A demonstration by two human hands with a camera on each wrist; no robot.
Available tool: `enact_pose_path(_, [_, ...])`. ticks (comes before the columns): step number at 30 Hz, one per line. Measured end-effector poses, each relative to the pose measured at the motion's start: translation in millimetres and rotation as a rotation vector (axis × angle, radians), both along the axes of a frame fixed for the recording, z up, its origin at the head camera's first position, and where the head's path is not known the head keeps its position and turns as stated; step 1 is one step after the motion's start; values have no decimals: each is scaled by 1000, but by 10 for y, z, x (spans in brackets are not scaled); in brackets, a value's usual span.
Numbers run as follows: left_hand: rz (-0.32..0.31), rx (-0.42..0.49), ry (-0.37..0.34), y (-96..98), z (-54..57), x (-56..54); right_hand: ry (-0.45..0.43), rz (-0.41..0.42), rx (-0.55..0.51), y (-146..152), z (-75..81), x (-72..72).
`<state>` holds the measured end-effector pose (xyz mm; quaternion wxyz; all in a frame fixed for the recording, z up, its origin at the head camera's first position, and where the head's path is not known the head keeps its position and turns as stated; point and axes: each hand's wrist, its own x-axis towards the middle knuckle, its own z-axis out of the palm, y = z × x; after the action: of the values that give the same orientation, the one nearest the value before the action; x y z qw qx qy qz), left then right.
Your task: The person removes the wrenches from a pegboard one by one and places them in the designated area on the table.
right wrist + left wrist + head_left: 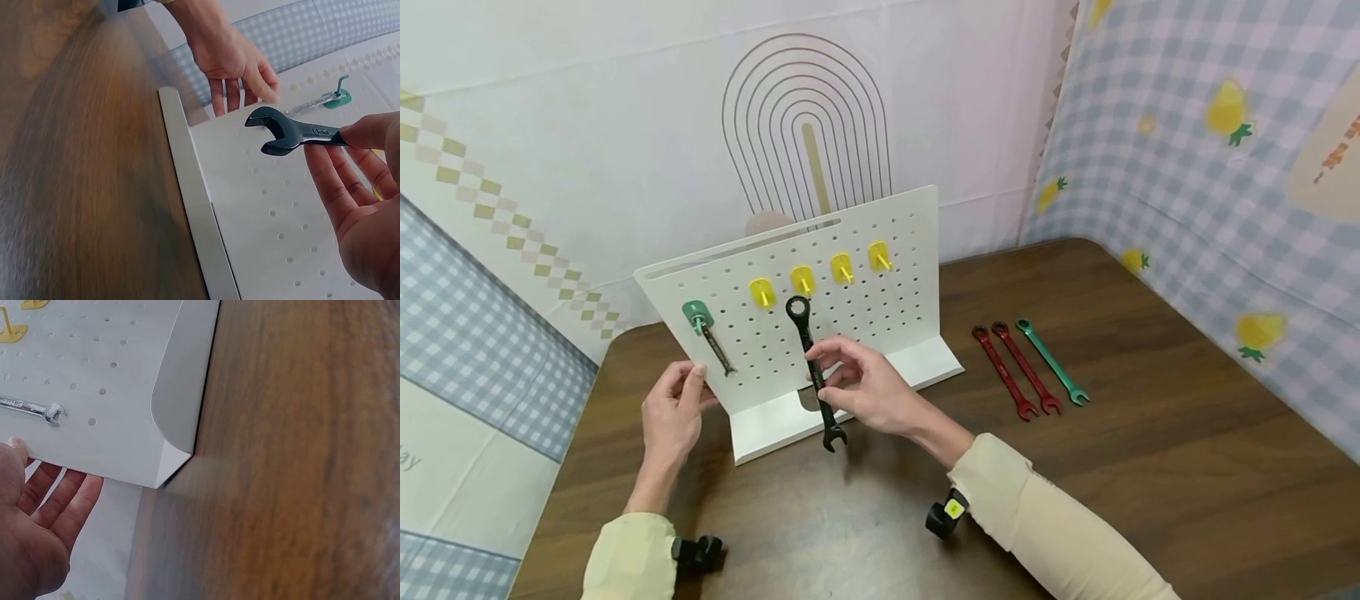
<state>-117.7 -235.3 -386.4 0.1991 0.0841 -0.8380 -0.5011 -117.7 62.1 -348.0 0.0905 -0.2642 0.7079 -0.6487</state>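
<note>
My right hand [868, 390] pinches a black ratchet wrench [817, 379] between thumb and fingers, in front of a white pegboard stand [865, 333]. The wrench's ring end points up towards the yellow hooks [802, 281]; its open jaw hangs low. In the right wrist view that wrench [294, 134] lies across the fingertips. My left hand [673, 408] grips the board's left edge, thumb on the front, fingers behind, as the left wrist view also shows [37, 519]. A small silver wrench [718, 348] hangs from the green hook [697, 314] near that edge.
Two red wrenches [1028, 371] and a green wrench [1054, 363] lie side by side on the brown wooden table [1150, 467], right of the stand. Patterned cloth [985, 108] hangs behind and at both sides. Several yellow hooks line the board's upper part.
</note>
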Motion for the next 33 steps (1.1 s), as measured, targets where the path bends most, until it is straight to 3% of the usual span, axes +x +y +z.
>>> enact_pose_path(12, [8,0,-14,-11,7,25,-4,-19,4,122,-89,-17])
enact_pose_path(33, [1,8,-14,20,24,13,0,-60,49,320,-95,-61])
